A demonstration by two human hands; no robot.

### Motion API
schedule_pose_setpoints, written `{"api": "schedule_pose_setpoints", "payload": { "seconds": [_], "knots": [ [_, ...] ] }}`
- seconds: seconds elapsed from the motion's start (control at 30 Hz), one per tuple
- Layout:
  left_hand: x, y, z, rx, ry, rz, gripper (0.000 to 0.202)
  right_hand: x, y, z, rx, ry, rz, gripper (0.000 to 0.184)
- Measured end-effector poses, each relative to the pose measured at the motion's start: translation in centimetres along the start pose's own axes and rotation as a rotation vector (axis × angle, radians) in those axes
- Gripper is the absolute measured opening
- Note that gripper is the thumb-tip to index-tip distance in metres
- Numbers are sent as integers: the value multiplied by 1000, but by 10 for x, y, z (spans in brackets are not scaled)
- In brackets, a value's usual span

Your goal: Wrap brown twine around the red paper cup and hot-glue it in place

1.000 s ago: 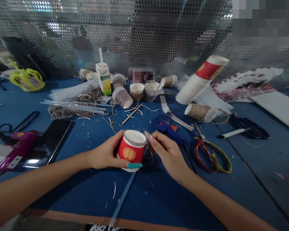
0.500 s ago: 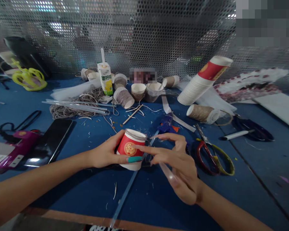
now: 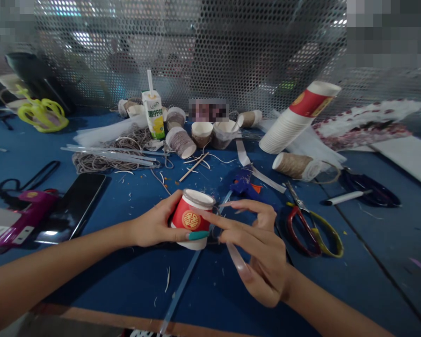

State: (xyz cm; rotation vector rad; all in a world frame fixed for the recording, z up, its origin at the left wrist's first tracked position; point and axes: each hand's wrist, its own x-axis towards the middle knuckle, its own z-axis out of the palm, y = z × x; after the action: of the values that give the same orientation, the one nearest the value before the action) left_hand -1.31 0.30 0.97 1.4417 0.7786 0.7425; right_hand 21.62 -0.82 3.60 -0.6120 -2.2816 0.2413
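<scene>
A small red and white paper cup (image 3: 185, 210) with a gold emblem and a grey cord band at its rim is at the near middle of a blue surface (image 3: 126, 290), slightly tilted. The left hand (image 3: 156, 222) is curled around its left side, teal-nailed thumb across the front. The right hand (image 3: 261, 248) is loosely open, fingers spread; its forefinger overlaps the cup's right side, though whether it touches is unclear. A clear stick (image 3: 184, 288) runs from beside the cup to the near edge. Beyond the right hand lies a blue glue gun (image 3: 243, 182); to the right, red and yellow scissors (image 3: 299, 202). A phone (image 3: 86, 194) lies left. Further back stand a juice carton (image 3: 154, 114) and a leaning stack of paper cups (image 3: 284, 131).
</scene>
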Motion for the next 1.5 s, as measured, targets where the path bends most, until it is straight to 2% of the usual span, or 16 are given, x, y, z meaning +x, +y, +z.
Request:
{"api": "schedule_pose_setpoints", "payload": {
  "seconds": [0.23,0.47,0.7,0.8,0.93,1.2,1.5],
  "knots": [
    [1,1,1,139,84,8,65,1,1,1,-7,-10,5,20],
    [2,3,3,199,99,21,62,2,0,3,15,-51,-12,15],
    [1,6,5,366,279,1,60,3,4,5,0,-74,-53,19],
    [1,7,7,413,305,8,59,6,2,4,-8,-92,-62,16],
    [0,5,9,475,329,13,59,10,-5,3,-67,-97,4,15],
    [-2,-1,15,640,441,126,53,6,-7,8,-44,-94,-5,12],
    [-4,-2,18,799,489,222,55,0,-10,7,-93,-99,-14,12]
  ]
}}
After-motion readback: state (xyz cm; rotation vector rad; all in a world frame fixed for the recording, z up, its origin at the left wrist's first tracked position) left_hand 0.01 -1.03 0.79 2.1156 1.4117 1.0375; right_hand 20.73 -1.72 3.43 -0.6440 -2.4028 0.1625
